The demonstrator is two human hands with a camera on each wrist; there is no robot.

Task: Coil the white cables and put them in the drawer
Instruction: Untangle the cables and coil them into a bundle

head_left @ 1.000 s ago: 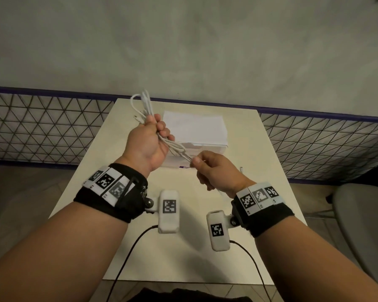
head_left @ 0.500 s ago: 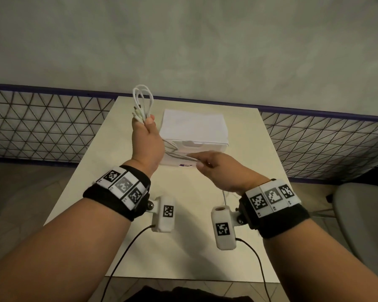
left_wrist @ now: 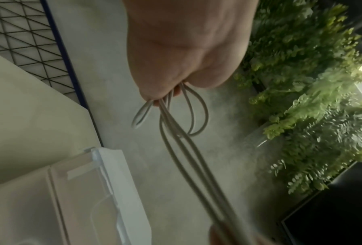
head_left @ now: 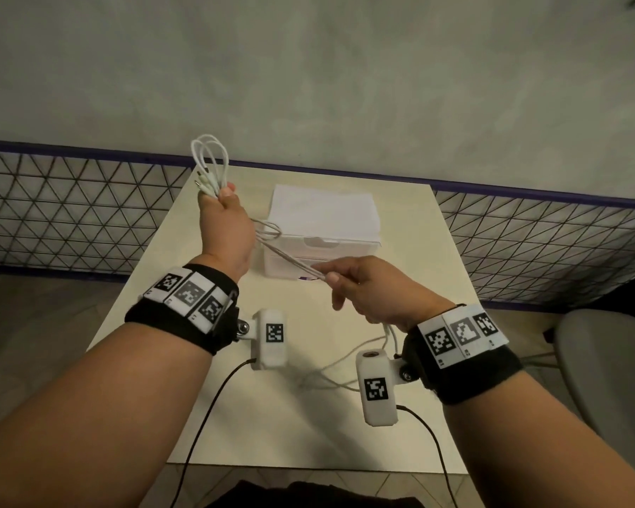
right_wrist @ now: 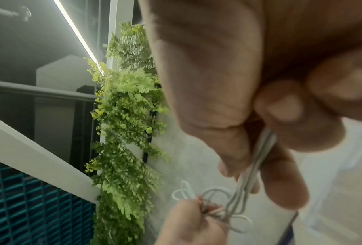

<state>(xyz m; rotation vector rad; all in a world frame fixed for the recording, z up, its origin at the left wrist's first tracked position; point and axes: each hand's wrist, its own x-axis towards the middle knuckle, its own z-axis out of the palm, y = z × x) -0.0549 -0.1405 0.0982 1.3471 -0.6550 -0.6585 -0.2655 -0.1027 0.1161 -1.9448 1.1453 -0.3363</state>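
Note:
My left hand (head_left: 225,221) is raised over the table's left side and grips a bundle of white cables (head_left: 210,163), whose loops and plug ends stick out above the fist. More loops (left_wrist: 193,114) hang below the fist in the left wrist view. Several strands run taut from that hand to my right hand (head_left: 360,287), which pinches the white cables (right_wrist: 257,159) between thumb and fingers in front of the white drawer box (head_left: 323,218). The loose tails (head_left: 349,357) trail onto the table below my right wrist. The drawer front looks closed.
The cream table (head_left: 213,416) stands against a grey wall with a wire-mesh panel (head_left: 70,210) on both sides. A grey chair (head_left: 609,364) is at the right. Black sensor leads (head_left: 206,416) hang from both wrist cameras near the table's front edge.
My left hand has risen and turned so the loops point upward. My right hand has slid back along the strands toward me, pulling them taut; loose cable now shows on the table.

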